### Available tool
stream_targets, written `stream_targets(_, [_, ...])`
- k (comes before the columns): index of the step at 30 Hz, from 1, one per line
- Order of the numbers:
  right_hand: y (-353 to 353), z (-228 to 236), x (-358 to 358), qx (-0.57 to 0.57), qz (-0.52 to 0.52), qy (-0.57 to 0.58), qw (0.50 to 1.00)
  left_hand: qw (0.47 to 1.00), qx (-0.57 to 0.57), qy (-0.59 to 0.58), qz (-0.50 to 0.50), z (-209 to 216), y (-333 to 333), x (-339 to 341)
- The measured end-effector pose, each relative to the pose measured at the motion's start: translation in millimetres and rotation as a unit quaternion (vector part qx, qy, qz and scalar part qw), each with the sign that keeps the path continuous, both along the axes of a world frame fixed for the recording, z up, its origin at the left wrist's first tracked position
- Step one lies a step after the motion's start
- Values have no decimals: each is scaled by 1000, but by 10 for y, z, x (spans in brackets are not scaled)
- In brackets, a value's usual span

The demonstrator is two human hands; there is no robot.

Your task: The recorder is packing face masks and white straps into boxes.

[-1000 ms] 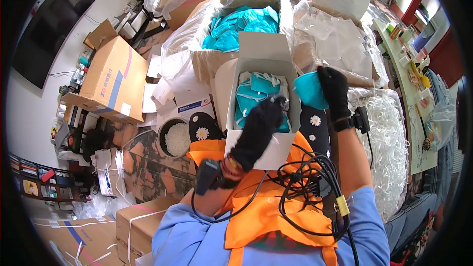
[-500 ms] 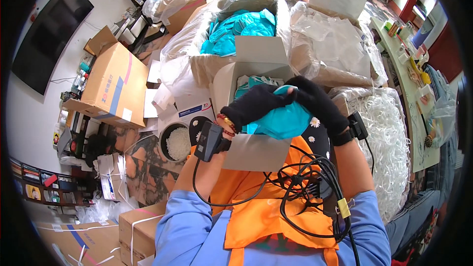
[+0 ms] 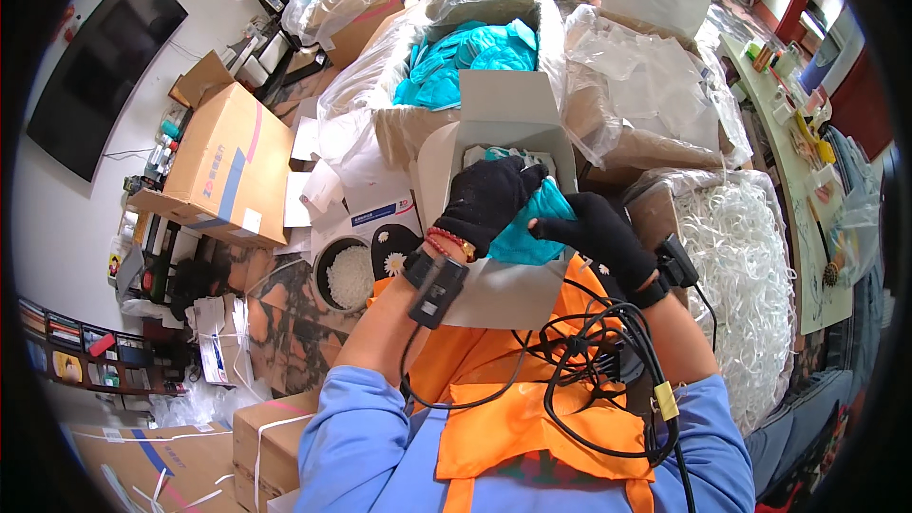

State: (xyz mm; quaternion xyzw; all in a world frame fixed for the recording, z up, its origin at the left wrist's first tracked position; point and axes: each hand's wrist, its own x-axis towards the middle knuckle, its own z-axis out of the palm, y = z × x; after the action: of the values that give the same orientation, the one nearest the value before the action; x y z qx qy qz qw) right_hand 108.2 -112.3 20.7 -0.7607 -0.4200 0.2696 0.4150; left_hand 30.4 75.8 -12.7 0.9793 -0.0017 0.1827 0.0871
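Note:
A small white carton (image 3: pixel 503 294) stands in front of me with its flaps up. Teal face masks with white straps (image 3: pixel 508 154) lie inside it. Over its opening is a teal face mask (image 3: pixel 532 242), partly covered by my hands. My left hand (image 3: pixel 494 195), in a black fingerless glove, is closed on the mask's upper left part, its fingertips hidden. On the other side my right hand (image 3: pixel 603 237), gloved alike, has its thumb across the mask's right part; its fingers are bent and partly hidden. A black device is strapped to each wrist.
Beyond the carton is a lined box of teal masks (image 3: pixel 475 62). At right stand a box of white straps (image 3: pixel 731 266) and a bag of clear pieces (image 3: pixel 655 85). A bowl of white pellets (image 3: pixel 350 275) and a brown carton (image 3: pixel 223 166) are at left. Black cables (image 3: pixel 579 351) hang over my lap.
My hands have moved apart and the mask has gone down against the carton. My left hand has turned, reaching farther over the opening; my right hand has come lower and nearer me.

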Motion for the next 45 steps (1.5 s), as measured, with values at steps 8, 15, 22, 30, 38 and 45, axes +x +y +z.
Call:
stream_targets(8, [-28,-94,82,246,-48,167,954,989,-136,-54,-4,-205,-16,26])
stream_targets(15, [239,-162,-57,311,-53,246,916,978,-205,-10,-20,-115,-11,29])
stream_targets(22, [344,57,-568,293,-174,97,935,983,-110,-146,10,-178,-73,160])
stream_targets(30, [110,16,-787,242,-194,154,938,977,-35,-122,173,-280,571,373])
stream_targets(38, [158,26,-123,103,-150,159,970,958,-285,-23,32,-22,261,84])
stream_targets(45, [174,-117,77,161,-163,321,919,838,-481,236,-103,233,637,102])
